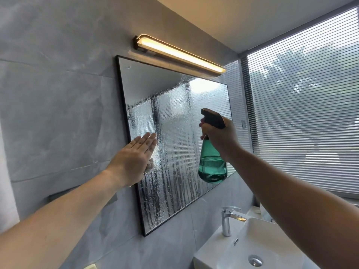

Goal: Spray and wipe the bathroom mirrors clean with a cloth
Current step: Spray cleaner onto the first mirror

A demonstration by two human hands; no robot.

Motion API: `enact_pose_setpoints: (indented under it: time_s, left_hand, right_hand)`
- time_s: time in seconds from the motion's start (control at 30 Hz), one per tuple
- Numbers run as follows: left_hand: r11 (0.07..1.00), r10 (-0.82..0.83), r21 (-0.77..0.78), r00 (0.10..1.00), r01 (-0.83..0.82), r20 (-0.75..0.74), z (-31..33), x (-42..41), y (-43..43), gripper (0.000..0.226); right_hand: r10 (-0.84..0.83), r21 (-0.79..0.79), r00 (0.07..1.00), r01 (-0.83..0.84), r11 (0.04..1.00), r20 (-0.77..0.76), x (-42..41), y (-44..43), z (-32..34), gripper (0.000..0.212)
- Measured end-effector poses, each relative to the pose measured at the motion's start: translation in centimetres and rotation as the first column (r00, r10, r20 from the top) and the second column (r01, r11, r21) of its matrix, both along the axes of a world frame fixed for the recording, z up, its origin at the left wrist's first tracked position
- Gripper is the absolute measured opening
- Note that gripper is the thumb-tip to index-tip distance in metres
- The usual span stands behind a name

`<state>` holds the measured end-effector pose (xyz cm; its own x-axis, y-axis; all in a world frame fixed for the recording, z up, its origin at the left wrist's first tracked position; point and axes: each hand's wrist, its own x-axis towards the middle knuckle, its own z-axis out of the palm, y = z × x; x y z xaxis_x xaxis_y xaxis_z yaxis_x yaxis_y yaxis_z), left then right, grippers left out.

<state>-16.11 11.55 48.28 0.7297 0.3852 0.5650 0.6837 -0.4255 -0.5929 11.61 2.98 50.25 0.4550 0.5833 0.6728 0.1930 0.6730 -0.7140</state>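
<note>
The mirror (147,82) hangs on the grey tiled wall (58,94) in a thin black frame. Most of its glass is wet: beads and long runs of liquid cover the middle and lower part, while the upper left corner looks dry.

The left hand (134,158) lies flat against the glass near the mirror's left edge. Its fingers are straight and held side by side, pointing up and to the right. A white cloth (150,165) sits under the palm, pressed to the wet glass. Only a small crumpled bit of it peeks out at the right of the hand.

The right hand (219,136) is raised in front of the right half of the mirror. Its fingers are curled tight round the neck of a bottle (212,166), just below the black spray head. The bottle is see-through green and hangs upright, with liquid in its lower part and its nozzle turned left. I cannot tell whether it touches the glass.

A long lamp (180,54) glows warm just above the mirror's top edge. To the right, blinds (303,105) cover a big window, with blurred trees behind the slats. Low and near on the right stands a white sink (272,239), with a chrome tap (227,220) on its left side and a drain (255,260) in its bowl.
</note>
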Motion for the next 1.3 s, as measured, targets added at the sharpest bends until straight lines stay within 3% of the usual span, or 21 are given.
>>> enact_pose_setpoints:
  time_s: [0.2, 0.33, 0.57, 0.77, 0.93, 1.0, 1.3]
  left_hand:
    - [1.000, 0.006, 0.018, 1.000, -0.006, -0.023, 0.3, 0.0, 0.2, 0.073]
    - [1.000, 0.029, -0.007, 1.000, -0.029, -0.007, 0.9, 0.5, 0.0, 0.079]
    - [0.999, 0.025, 0.030, 0.999, -0.024, -0.021, 1.1, 0.4, -0.2, 0.071]
    - [0.995, 0.024, 0.098, 0.999, -0.020, -0.043, 1.4, 0.2, -0.4, 0.069]
    - [0.994, 0.019, 0.112, 0.999, -0.016, -0.028, 2.0, 0.2, -0.1, 0.072]
    - [0.995, 0.024, 0.102, 0.999, -0.022, -0.022, 2.6, 0.2, -0.2, 0.075]
    - [0.961, -0.037, 0.275, 0.999, 0.034, 0.009, 7.2, 0.1, 0.4, 0.067]
  right_hand:
    - [-0.075, 0.006, 0.995, 0.076, 0.997, -0.068, 0.2, -1.0, 1.4, 0.005]
    - [-0.145, -0.050, 0.982, 0.140, 0.989, -0.125, 1.4, -1.5, 2.8, 0.007]
    - [-0.229, -0.074, 0.972, 0.226, 0.971, -0.046, 2.0, -2.0, 4.8, 0.021]
    - [-0.305, -0.031, 0.951, 0.306, 0.951, 0.042, 1.6, -2.3, 6.4, 0.021]
    - [-0.234, -0.013, 0.972, 0.233, 0.972, -0.029, 2.3, -2.3, 9.3, 0.011]
    - [-0.203, -0.006, 0.978, 0.203, 0.979, -0.040, 2.6, -2.2, 10.9, 0.018]
    - [-0.226, 0.042, 0.973, 0.224, 0.974, 0.039, 3.0, -1.3, 17.5, 0.017]
